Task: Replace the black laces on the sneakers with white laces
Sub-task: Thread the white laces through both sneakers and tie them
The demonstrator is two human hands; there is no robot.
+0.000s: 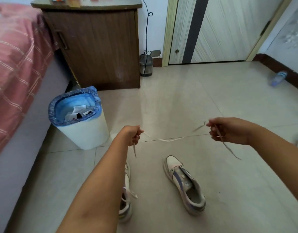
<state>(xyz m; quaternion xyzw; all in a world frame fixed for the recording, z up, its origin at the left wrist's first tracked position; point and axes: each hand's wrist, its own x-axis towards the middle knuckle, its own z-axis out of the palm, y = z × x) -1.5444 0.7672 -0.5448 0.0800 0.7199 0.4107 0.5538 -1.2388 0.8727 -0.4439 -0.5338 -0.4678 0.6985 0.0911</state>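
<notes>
I see the left hand [134,134] and right hand [226,130] each pinching the white lace [168,140] stretched between them at mid frame, so I judge the unlaced sneaker [185,184] below on the tiled floor [228,98] waits for lacing, the left sneaker [126,207] seems done, bin [81,118] at left.

We observe a thin white shoelace [168,140] stretched slack between both hands above the pale tiled floor [228,105]. The left hand [134,134] grips one end at nine o'clock of the span; the right hand [227,130] pinches the other at three o'clock, loose tails hanging from each. At six o'clock lies an unlaced white low-top sneaker [185,184]; a second white sneaker [126,195] sits partly behind the left forearm. A white plastic bin with a blue liner [82,118] stands at ten o'clock.
</notes>
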